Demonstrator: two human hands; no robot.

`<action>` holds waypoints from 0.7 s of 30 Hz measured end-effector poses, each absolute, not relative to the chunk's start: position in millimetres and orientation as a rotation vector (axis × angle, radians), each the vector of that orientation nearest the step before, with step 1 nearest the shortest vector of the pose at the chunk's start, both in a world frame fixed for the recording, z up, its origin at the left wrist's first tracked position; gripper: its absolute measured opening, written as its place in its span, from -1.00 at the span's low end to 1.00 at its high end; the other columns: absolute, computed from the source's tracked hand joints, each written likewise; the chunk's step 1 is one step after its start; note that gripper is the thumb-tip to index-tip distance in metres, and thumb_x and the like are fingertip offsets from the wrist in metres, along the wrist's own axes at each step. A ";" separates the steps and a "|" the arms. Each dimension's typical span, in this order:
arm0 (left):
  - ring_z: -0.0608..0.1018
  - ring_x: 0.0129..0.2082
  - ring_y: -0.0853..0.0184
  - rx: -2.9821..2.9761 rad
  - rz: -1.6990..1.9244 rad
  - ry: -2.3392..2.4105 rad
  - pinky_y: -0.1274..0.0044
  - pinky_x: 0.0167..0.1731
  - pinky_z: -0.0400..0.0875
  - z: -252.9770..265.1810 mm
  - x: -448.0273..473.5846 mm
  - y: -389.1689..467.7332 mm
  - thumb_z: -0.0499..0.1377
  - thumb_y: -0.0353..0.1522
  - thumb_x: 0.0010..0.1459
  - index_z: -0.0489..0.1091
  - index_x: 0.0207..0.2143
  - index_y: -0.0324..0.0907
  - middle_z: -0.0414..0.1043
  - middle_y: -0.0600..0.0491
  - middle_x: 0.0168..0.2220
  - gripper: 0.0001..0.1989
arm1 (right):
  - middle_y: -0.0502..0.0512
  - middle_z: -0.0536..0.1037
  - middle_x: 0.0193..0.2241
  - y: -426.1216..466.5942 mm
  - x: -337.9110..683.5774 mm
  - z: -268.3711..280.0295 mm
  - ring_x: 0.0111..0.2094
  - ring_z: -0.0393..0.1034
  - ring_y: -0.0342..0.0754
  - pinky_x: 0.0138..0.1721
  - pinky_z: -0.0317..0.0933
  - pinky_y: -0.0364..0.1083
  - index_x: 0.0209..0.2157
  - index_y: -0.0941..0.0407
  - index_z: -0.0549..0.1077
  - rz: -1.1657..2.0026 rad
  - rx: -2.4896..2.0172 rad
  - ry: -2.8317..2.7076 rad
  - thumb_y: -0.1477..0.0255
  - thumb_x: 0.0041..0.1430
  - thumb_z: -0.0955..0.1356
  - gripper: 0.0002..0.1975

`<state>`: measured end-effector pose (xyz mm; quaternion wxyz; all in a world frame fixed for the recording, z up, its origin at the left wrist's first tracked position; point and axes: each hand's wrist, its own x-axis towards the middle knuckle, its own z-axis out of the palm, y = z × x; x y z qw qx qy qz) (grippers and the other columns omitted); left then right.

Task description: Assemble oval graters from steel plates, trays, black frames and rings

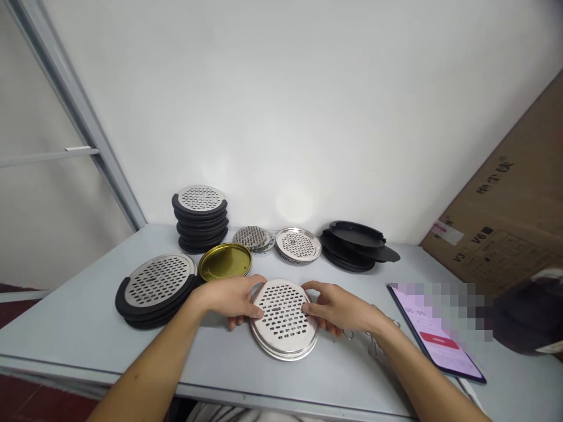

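A round silver metal plate with slotted holes [285, 319] sits at the front middle of the table, with another metal rim showing under it. My left hand [233, 296] grips its left edge, thumb on top and fingers at the side. On the opposite edge, my right hand [336, 306] holds it the same way, thumb over the rim. Beyond my left hand lies a gold-coloured round tray [225, 261]. A stack of black-rimmed perforated discs [158, 281] is to the left of that hand. Behind the plate rests a pile of silver perforated plates [299, 245].
A taller stack of black-rimmed discs [202, 225] stands at the back left, near smaller mesh discs [251, 237]. Black round trays [354, 243] are piled at the back right. A tablet [435, 334] lies on the right; a cardboard box [505, 193] leans beyond it. Metal rings [373, 346] lie under my right forearm.
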<state>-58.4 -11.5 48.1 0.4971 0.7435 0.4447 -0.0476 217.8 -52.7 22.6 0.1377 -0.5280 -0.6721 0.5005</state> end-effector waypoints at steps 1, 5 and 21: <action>0.47 -0.64 0.36 1.794 -0.109 1.080 0.59 -0.69 0.37 47.6 -58.0 -11.5 0.22 -0.27 0.06 0.08 0.16 -0.07 0.37 0.15 -0.49 -0.38 | 0.02 0.51 -0.54 -52.7 217.7 22.6 -0.70 0.30 -0.17 -0.73 0.15 -0.23 0.06 0.12 0.29 1.441 -1.533 -1.949 0.15 0.21 0.31 -0.52; 0.49 -0.63 0.38 1.780 -0.081 1.083 0.61 -0.67 0.38 42.5 -53.6 -11.3 0.23 -0.26 0.06 0.11 0.14 -0.08 0.38 0.14 -0.46 -0.40 | 0.01 0.51 -0.54 -51.2 221.5 19.4 -0.69 0.30 -0.17 -0.74 0.15 -0.23 0.06 0.11 0.29 1.404 -1.566 -1.967 0.17 0.23 0.29 -0.55; 0.54 -0.59 0.37 1.736 -0.007 1.079 0.60 -0.64 0.41 35.9 -52.0 -8.2 0.27 -0.26 0.03 0.06 0.21 -0.09 0.44 0.08 -0.35 -0.28 | -0.01 0.53 -0.48 -51.8 229.0 23.5 -0.66 0.31 -0.18 -0.68 0.11 -0.25 0.22 0.08 0.14 1.382 -1.624 -2.016 0.28 0.07 0.43 -0.27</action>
